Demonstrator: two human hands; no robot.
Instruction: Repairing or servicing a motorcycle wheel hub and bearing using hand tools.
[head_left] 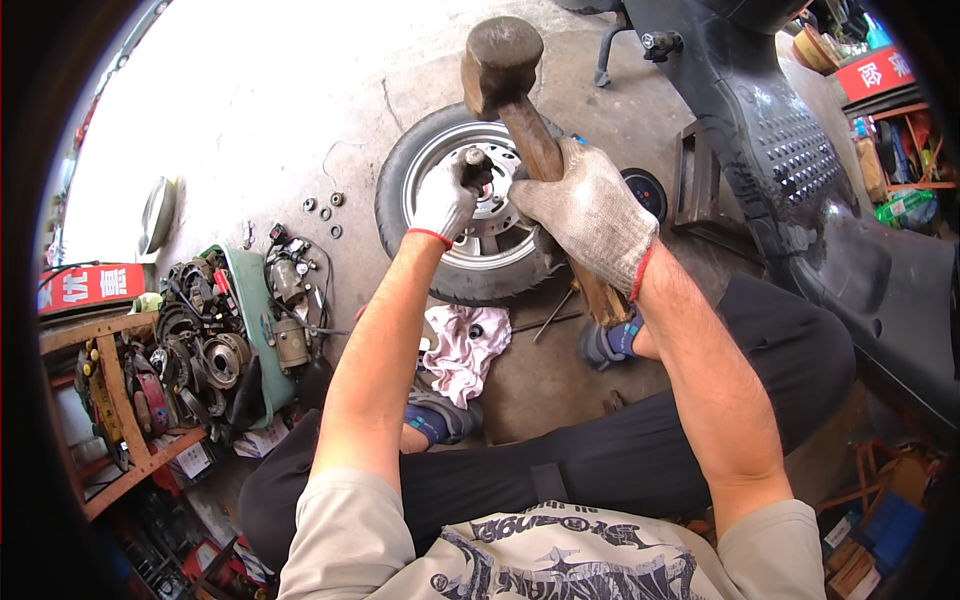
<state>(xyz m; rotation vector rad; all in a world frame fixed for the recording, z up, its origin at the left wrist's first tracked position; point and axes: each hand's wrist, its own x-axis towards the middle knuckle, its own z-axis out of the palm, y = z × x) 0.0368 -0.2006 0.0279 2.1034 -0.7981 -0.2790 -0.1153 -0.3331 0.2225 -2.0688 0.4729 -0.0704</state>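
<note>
My right hand [590,205], in a white work glove with a red cuff, is wrapped round the wooden handle of a sledgehammer [503,62]. The dark, worn hammer head is raised at the top, and the handle's lower end points down toward my shoe. My left hand [448,195], also gloved, is closed round a short metal rod [476,157] with its round end up. Behind that hand, the hub of a silver wheel with a black tyre [400,250] is partly hidden. The wheel lies flat on the floor. Where the rod's lower end rests is hidden.
A pink rag [465,355] and a screwdriver [548,322] lie before the wheel. Several small rings [325,213] are to its left. A green bin [250,320] of used parts stands at left. At right are a black scooter [790,150] and a metal stand [697,180].
</note>
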